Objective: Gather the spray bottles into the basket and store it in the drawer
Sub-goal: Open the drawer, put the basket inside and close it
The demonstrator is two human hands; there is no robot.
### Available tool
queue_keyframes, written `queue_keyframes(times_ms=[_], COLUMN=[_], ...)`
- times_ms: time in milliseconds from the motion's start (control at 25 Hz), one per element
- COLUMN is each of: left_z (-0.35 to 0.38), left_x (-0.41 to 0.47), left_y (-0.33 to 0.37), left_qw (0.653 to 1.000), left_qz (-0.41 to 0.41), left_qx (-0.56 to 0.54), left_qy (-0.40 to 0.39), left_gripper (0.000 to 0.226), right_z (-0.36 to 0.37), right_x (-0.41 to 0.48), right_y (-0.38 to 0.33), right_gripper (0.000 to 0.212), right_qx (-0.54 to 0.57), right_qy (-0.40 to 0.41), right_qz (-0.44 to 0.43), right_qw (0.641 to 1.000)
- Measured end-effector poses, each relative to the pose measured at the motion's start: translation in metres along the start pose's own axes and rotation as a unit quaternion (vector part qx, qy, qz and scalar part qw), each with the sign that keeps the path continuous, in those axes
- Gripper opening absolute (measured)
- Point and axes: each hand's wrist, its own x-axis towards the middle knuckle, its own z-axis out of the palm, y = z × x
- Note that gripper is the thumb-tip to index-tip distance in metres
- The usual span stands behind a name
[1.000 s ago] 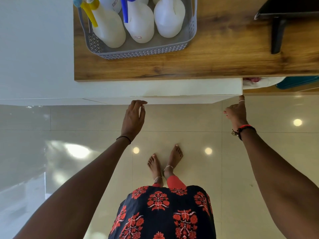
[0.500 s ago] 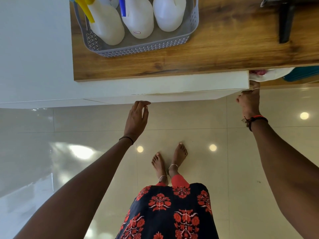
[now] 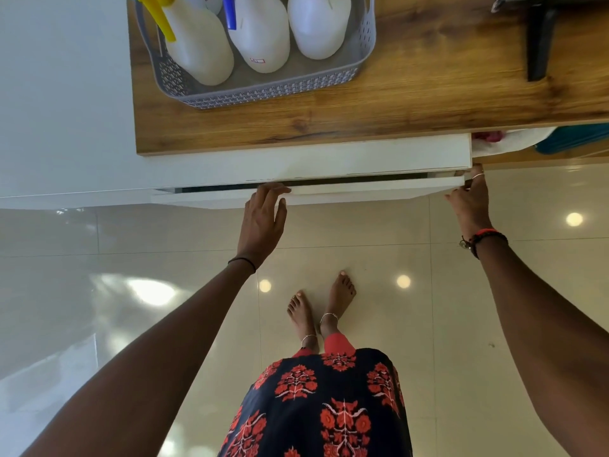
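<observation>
Under the countertop (image 3: 428,94), left hand (image 3: 262,219) and right hand (image 3: 469,199) grip the edge of the ajar drawer (image 3: 362,190).

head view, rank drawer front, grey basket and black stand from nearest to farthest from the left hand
1. drawer front, at the left hand itself, fingertips on its top edge.
2. grey basket, on the wooden counter above the hand.
3. black stand, far off towards the counter's right end.

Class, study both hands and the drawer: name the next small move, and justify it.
Probably pull the drawer out wider: left hand and right hand grip its front, yet only a narrow gap shows, too slim for the basket on top.
</observation>
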Motion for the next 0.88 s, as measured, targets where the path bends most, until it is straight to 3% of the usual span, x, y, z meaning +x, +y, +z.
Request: queue_keyframes(times_ms=[160,280,360,480,560,720,880], left_z=[0.004,0.005,0.006,0.008,0.008,0.004,0.005], left_x=[-0.01,-0.02,-0.03,-0.044,-0.052,-0.067,-0.086], left_y=[-0.007,-0.015,-0.014,-0.008,-0.005,-0.004,0.0], left_qw=[0.975,0.957,0.954,0.954,0.953,0.95,0.949], left_qz=[0.055,0.065,0.061,0.042,0.027,0.021,0.013], left_qx=[0.163,0.211,0.214,0.212,0.204,0.184,0.177], left_qy=[-0.14,-0.186,-0.198,-0.209,-0.224,-0.251,-0.261], left_gripper=[0.051,0.059,0.061,0.063,0.062,0.059,0.052], right_z=[0.001,0.007,0.023,0.066,0.1,0.143,0.136], right_x=[-0.026,-0.061,-0.093,-0.135,-0.153,-0.172,-0.178], right_y=[0.008,0.01,0.004,-0.01,-0.02,-0.029,-0.022], right_gripper=[0.037,0.052,0.054,0.048,0.044,0.045,0.041], right_qx=[-0.028,-0.174,-0.298,-0.359,-0.372,-0.467,-0.488], right_qy=[0.024,0.118,0.158,0.06,-0.031,-0.183,-0.246], right_qz=[-0.017,-0.016,-0.085,-0.221,-0.257,-0.248,-0.247], right_qw=[0.999,0.977,0.937,0.905,0.891,0.829,0.8])
